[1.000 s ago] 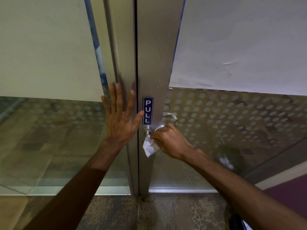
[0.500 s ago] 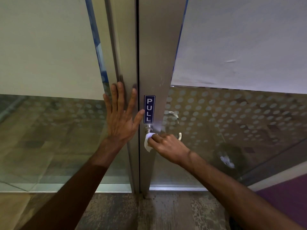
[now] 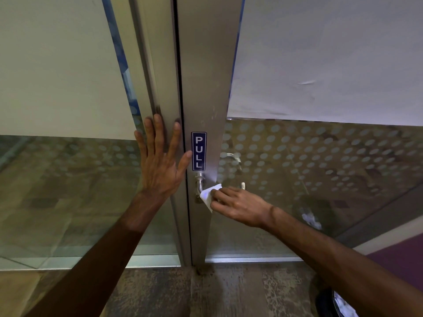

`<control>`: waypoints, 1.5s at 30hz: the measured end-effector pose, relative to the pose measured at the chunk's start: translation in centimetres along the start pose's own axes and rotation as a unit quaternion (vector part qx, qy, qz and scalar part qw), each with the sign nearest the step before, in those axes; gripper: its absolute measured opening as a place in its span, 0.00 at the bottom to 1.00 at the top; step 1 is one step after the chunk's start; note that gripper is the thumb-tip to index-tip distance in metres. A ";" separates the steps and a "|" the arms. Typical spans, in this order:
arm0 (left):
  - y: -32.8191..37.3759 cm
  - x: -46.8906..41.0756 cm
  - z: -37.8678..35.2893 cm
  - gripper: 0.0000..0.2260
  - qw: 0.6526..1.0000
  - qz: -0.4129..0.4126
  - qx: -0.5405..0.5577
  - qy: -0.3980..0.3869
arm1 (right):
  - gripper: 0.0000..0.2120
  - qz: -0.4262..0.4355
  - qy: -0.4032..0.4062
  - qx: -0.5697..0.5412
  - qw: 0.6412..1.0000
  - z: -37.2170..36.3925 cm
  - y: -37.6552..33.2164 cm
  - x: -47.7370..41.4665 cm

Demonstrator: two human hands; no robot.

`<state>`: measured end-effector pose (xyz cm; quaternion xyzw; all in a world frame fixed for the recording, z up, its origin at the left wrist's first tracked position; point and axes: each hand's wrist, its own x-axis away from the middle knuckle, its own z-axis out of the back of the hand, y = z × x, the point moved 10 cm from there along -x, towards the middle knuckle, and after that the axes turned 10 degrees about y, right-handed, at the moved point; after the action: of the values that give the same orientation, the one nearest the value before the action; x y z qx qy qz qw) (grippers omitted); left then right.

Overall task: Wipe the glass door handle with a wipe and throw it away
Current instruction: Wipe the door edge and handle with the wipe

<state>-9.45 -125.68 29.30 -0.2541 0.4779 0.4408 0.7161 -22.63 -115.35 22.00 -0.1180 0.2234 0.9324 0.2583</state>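
A metal lever handle [image 3: 199,182] sticks out of the grey metal door frame [image 3: 206,88], just below a blue PULL sign [image 3: 198,151]. My right hand [image 3: 238,205] presses a white wipe [image 3: 208,196] over the lever's bar, fingers wrapped around it. The far tip of the handle [image 3: 242,186] shows past my knuckles. My left hand [image 3: 161,161] lies flat with fingers spread against the neighbouring frame, left of the sign, holding nothing.
Glass panels with frosted dots [image 3: 297,161] and white film flank the frame. A worn grey floor [image 3: 206,291] lies below. The rim of a bin with white waste [image 3: 341,303] shows at the bottom right corner. A purple surface [image 3: 402,259] sits at the right.
My right hand has slid the wipe from the base of the handle onto its bar, exposing the round mount. My left hand stays flat on the frame.
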 end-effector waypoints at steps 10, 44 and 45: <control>-0.1 0.0 -0.1 0.34 1.000 -0.004 0.000 0.007 | 0.17 0.019 0.049 0.040 0.998 0.9 1.2 5.0; 0.4 0.0 -0.1 0.36 1.000 0.000 -0.001 0.022 | 0.15 -0.039 0.164 0.097 0.981 0.9 -0.9 2.1; 0.5 0.0 -0.1 0.36 1.000 0.001 0.000 0.022 | 0.15 -0.036 0.163 0.090 0.982 0.9 -0.8 2.8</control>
<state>-9.89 -125.53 29.34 -0.2628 0.4940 0.4358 0.7050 -24.63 -113.13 21.57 -0.2523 0.3414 0.8670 0.2611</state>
